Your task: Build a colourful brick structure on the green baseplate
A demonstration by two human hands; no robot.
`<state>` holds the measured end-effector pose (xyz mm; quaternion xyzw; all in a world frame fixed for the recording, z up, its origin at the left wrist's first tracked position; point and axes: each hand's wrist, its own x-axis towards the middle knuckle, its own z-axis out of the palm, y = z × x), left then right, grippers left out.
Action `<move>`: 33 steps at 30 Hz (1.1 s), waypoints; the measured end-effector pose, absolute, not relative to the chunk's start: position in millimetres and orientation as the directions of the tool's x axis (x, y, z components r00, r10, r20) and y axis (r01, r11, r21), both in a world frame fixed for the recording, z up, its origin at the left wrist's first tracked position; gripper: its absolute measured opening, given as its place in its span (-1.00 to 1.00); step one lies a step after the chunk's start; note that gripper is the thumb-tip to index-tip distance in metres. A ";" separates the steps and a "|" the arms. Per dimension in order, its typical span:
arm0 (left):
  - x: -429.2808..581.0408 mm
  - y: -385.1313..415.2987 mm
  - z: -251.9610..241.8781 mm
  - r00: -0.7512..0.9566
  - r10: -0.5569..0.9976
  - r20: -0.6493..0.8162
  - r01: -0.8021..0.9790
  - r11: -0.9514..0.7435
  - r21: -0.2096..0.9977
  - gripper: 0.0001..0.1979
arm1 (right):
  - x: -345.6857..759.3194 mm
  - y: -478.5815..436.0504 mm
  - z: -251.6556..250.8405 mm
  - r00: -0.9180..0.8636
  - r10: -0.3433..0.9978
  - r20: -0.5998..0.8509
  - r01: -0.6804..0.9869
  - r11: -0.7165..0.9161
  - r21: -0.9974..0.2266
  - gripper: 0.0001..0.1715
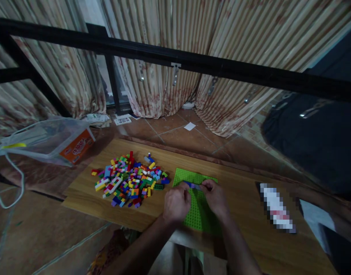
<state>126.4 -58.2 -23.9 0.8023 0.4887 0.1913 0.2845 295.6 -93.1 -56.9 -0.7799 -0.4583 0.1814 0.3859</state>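
Note:
A green studded baseplate (192, 218) lies on the wooden table. Above its upper part is a short row of blue and purple toy bricks (192, 185), held between my two hands. My left hand (177, 202) is closed at the row's left end, its fingertips mostly hidden behind the knuckles. At the other end, my right hand (216, 196) pinches the row with thumb and finger. Whether the bricks touch the studs cannot be made out. To the left of the plate spreads a heap of mixed coloured toy bricks (132, 179).
The wooden table (238, 214) extends to both sides. A pixelated flat object (277, 208) lies on its right part, with pale sheets (317, 217) near the right edge. A clear plastic bag (55, 143) with an orange label stands left. A dark metal bar (192, 57) crosses before the curtains (169, 23).

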 end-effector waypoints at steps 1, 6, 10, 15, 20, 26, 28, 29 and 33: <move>126.5 -58.7 -24.5 0.449 0.893 0.036 0.666 -0.361 0.653 -0.76 | 296.9 -93.1 -57.5 0.507 0.860 0.061 0.575 -0.285 -0.767 -0.80; 125.8 -60.6 -26.0 0.436 0.896 0.089 0.607 -0.365 0.706 -0.73 | 303.5 -93.7 -57.2 0.485 0.874 0.040 0.576 -0.284 -0.767 -0.79; 123.0 -62.9 -26.3 0.445 0.888 0.114 0.563 -0.376 0.736 -0.71 | 305.6 -92.8 -55.5 0.484 0.875 0.003 0.558 -0.305 -0.772 -0.77; 118.0 -62.0 -23.6 0.413 0.907 0.083 0.559 -0.324 0.763 -0.71 | 303.2 -93.1 -52.5 0.499 0.866 -0.004 0.573 -0.333 -0.749 -0.75; 109.3 -50.8 -16.4 0.338 0.940 0.048 0.529 -0.232 0.816 -0.71 | 302.9 -94.5 -50.9 0.519 0.855 -0.018 0.583 -0.369 -0.724 -0.72; 103.2 -40.3 -16.3 0.242 0.970 0.036 0.487 -0.154 0.860 -0.74 | 295.8 -94.3 -39.6 0.583 0.812 0.039 0.652 -0.438 -0.619 -0.71; 101.6 -37.3 -18.4 0.218 0.974 0.059 0.435 -0.151 0.888 -0.74 | 283.3 -93.0 -33.5 0.607 0.787 0.110 0.674 -0.437 -0.596 -0.70; 100.3 -35.1 -19.2 0.206 0.976 0.072 0.394 -0.150 0.907 -0.75 | 274.6 -91.9 -31.2 0.600 0.788 0.137 0.674 -0.406 -0.617 -0.70; 89.6 -20.4 -17.7 0.099 0.988 0.115 0.213 -0.134 0.968 -0.78 | 230.7 -84.1 -30.3 0.424 0.889 0.171 0.637 -0.159 -0.754 -0.74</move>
